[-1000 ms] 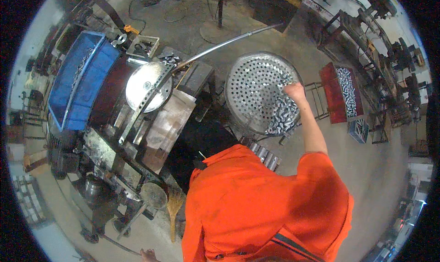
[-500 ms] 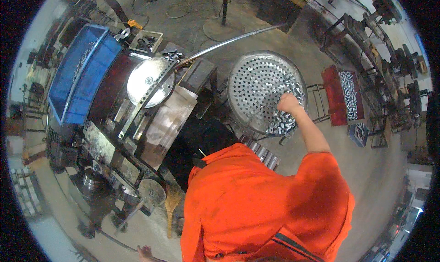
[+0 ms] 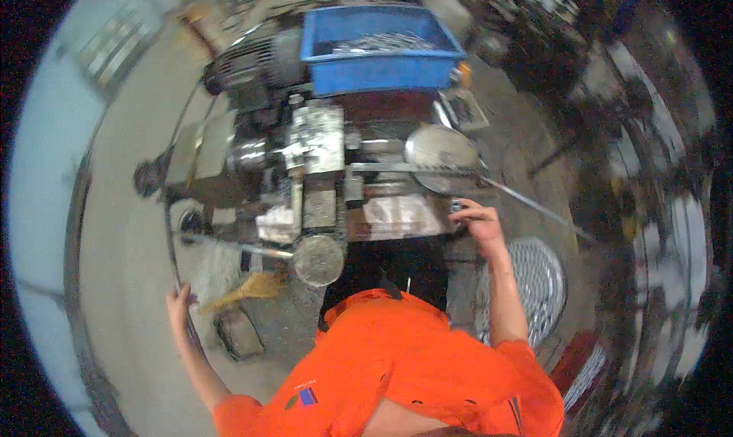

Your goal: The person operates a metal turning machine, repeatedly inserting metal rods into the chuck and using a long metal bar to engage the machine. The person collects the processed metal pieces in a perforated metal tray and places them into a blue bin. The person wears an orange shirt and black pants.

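Observation:
My right hand pinches a small shiny metal part between thumb and fingers. It is held just above the right end of the machine's front ledge, below a round metal disc. Out to the left, my left hand is closed around the lower end of a long dark lever that runs up to the machine. A flat steel bar with holes lies across the machine toward the disc. The picture is smeared by motion, so the part's exact kind is unclear.
Behind the machine stands a blue bin with metal parts inside. At my right are a round perforated tray and a red box of metal parts. A metal tube slants rightward. A straw-coloured brush lies at lower left.
My view and body have turned left to face the machine. My right hand has left the perforated tray with a small metal part. My left hand is now on the lever.

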The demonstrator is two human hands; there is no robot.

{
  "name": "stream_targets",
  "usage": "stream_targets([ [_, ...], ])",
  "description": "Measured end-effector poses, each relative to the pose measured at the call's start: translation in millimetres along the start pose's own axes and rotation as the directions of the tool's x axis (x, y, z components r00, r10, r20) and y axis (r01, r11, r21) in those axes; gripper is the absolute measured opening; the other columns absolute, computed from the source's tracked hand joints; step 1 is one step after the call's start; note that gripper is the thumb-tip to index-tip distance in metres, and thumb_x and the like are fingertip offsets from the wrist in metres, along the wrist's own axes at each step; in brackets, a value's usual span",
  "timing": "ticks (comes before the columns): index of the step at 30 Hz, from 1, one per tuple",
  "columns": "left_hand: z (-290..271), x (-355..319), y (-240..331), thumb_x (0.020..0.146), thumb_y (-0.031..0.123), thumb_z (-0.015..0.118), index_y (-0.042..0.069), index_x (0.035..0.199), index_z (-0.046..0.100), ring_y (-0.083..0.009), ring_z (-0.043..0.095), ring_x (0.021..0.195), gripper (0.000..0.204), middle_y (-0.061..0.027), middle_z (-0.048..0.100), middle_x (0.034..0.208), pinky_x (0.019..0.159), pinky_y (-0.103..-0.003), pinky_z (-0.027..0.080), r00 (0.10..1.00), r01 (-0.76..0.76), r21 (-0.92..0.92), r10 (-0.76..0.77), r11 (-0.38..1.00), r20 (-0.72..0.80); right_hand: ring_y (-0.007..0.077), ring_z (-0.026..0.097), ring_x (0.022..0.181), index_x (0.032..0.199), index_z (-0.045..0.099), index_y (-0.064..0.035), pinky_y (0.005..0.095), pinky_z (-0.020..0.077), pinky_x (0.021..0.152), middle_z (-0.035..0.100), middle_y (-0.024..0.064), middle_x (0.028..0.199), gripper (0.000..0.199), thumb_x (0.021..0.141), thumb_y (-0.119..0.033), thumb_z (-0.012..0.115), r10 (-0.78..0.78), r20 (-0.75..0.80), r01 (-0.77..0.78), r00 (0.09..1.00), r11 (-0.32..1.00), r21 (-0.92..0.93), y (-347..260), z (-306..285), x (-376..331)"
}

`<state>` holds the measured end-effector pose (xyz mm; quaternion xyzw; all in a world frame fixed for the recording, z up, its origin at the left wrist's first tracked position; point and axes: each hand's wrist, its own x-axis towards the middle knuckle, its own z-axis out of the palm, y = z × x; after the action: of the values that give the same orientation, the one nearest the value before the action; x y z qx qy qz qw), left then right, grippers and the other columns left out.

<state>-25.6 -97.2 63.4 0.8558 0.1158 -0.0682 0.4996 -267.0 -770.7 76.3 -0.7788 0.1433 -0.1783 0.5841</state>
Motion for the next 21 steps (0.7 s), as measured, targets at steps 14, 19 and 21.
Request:
stream_targets([
  [14, 3, -95, -8, 0.071, 0.025, 0.066, -0.006, 0.104, 0.054, -0.0410, 0.057, 0.084, 0.046, -0.0264, 0.059, 0.083, 0.072, -0.044, 0.046, 0.964, 0.020, 0.656, 0.161, 0.754, -0.214, 0.0360, 0.055, 0.088, 0.069, 0.066, -0.0034, 0.0393, 0.0469, 0.077, 0.062, 0.0188, 0.088, 0.021, 0.053, -0.016, 0.060, -0.253, 0.757, 0.778, 0.603, 0.398, -0.486, -143, 290, 217],
  [19, 3, -89, -15, 0.072, 0.022, 0.064, -0.006, 0.105, 0.053, -0.0408, 0.057, 0.085, 0.045, -0.0262, 0.059, 0.085, 0.073, -0.045, 0.046, 0.964, 0.085, 0.619, 0.094, 0.781, -0.250, 0.0352, 0.061, 0.071, 0.065, 0.064, 0.0012, 0.0386, 0.0497, 0.072, 0.061, 0.0221, 0.070, 0.021, 0.055, -0.017, 0.060, -0.289, 0.734, 0.763, 0.614, 0.453, -0.460, -125, 314, 232],
  [21, 5, -87, -17, 0.072, 0.022, 0.064, -0.006, 0.100, 0.055, -0.0410, 0.057, 0.083, 0.041, -0.0256, 0.059, 0.083, 0.072, -0.045, 0.046, 0.953, 0.062, 0.619, 0.139, 0.783, -0.270, 0.0353, 0.062, 0.072, 0.066, 0.064, 0.0014, 0.0387, 0.0501, 0.071, 0.061, 0.0226, 0.071, 0.022, 0.056, -0.017, 0.060, -0.200, 0.703, 0.672, 0.682, 0.551, -0.495, -126, 319, 232],
])
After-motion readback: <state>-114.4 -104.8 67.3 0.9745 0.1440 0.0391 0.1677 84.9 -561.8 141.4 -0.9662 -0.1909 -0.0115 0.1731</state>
